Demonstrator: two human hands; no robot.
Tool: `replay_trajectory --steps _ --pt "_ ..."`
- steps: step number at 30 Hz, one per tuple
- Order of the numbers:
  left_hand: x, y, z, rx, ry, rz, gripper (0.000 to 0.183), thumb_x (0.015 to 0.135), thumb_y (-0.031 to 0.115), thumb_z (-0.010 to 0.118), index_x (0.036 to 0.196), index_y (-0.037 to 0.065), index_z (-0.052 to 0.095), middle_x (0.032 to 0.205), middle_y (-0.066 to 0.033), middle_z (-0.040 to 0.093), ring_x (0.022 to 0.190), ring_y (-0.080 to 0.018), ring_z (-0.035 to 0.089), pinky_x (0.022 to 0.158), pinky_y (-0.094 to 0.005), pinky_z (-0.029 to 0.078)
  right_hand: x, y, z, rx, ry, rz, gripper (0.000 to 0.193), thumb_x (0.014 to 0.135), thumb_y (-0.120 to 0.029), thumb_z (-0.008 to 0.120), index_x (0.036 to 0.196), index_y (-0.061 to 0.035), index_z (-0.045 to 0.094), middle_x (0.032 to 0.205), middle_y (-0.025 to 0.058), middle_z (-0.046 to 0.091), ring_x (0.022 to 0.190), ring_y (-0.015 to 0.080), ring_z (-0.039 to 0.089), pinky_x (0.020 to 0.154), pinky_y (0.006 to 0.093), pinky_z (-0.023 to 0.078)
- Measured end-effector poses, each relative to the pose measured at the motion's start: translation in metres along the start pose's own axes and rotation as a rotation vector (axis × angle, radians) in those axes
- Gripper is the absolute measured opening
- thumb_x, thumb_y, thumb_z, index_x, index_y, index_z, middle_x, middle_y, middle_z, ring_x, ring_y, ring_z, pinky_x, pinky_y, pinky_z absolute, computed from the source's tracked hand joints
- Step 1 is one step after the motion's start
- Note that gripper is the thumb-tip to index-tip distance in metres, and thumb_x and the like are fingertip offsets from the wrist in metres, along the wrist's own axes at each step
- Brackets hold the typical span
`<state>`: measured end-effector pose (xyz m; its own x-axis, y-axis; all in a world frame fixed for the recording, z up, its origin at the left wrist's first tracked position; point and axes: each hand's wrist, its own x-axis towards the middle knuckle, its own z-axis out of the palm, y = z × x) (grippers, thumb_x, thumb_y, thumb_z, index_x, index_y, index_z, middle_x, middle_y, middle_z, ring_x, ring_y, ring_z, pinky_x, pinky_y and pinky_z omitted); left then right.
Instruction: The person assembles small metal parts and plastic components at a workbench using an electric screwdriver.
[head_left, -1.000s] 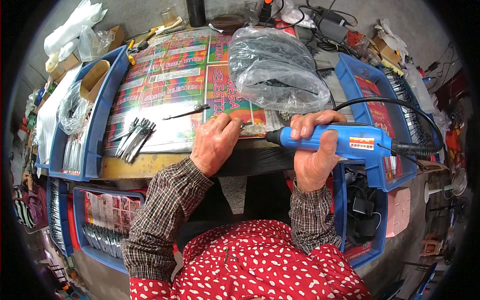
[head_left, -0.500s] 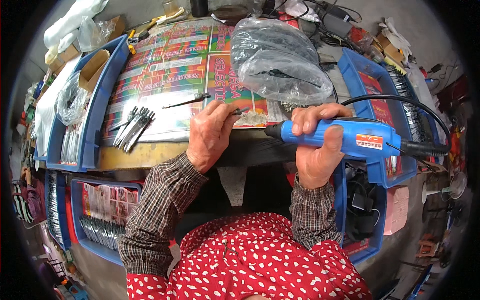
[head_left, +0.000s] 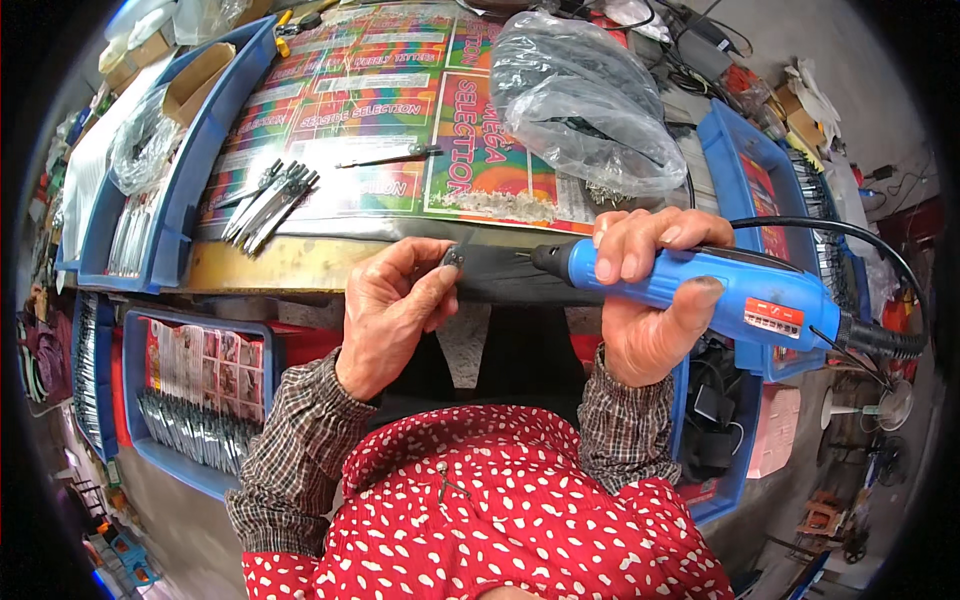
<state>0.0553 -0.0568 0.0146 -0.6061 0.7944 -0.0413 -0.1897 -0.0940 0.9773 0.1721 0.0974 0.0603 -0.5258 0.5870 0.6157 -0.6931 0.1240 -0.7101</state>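
My left hand (head_left: 390, 315) pinches a small dark part (head_left: 454, 257) between thumb and fingertips, near the table's front edge; the fingers hide most of it. Wrapped around a blue electric screwdriver (head_left: 725, 285) is my right hand (head_left: 655, 290). The tool lies nearly level, its thin bit pointing left toward the small part, with a gap between them. On the printed colourful sheet (head_left: 350, 195) beyond my hands, a bunch of slim black-and-silver pieces (head_left: 272, 208) lies at the left. One similar long piece (head_left: 390, 157) rests apart from the bunch.
A blue bin (head_left: 185, 225) with plastic wrap and a carton stands at left. Another blue bin (head_left: 725, 150) is at right. A clear plastic bag (head_left: 590, 110) with dark contents lies at the back. Lower left, a bin (head_left: 190, 470) holds many slim pieces. A black cable (head_left: 860, 230) trails from the screwdriver.
Both hands have come nearer to me, off the sheet's front edge. The left hand has turned the small part. The screwdriver has shifted slightly right and down; the view has shifted too.
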Motion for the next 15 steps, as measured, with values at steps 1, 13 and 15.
replay_trajectory --steps 1,13,15 --pt "-0.004 -0.003 0.001 -0.049 0.029 -0.01 0.018 0.087 0.007 0.055 0.101 -0.003 0.056 0.076 -0.0027 0.058 0.057 -0.0052 0.049 0.045 -0.016 0.035 -0.001 0.0 0.001 0.015 -0.009 0.007 0.047 0.077 -0.052 0.062 0.091 -0.0107 0.044 0.065 0.0017 0.047 0.057 0.0155 0.049 0.066 0.0335 0.037" --pt "-0.035 -0.015 0.008 -0.29 0.116 -0.202 0.016 0.086 0.007 0.056 0.1 -0.001 0.057 0.08 -0.0028 0.058 0.06 -0.006 0.051 0.044 -0.017 0.036 -0.005 0.004 0.014 0.209 -0.149 -0.018 0.042 0.069 -0.026 0.073 0.089 -0.0029 0.045 0.061 0.0078 0.051 0.053 0.0193 0.051 0.051 0.0322 0.041" --pt "-0.037 -0.015 0.007 -0.318 0.096 -0.236 0.013 0.086 0.007 0.057 0.095 -0.001 0.057 0.076 -0.0023 0.057 0.059 -0.0065 0.051 0.045 -0.018 0.037 -0.006 0.006 0.015 0.223 -0.164 -0.021 0.041 0.068 -0.025 0.074 0.089 -0.0028 0.046 0.061 0.0079 0.051 0.053 0.0195 0.051 0.051 0.0324 0.041"
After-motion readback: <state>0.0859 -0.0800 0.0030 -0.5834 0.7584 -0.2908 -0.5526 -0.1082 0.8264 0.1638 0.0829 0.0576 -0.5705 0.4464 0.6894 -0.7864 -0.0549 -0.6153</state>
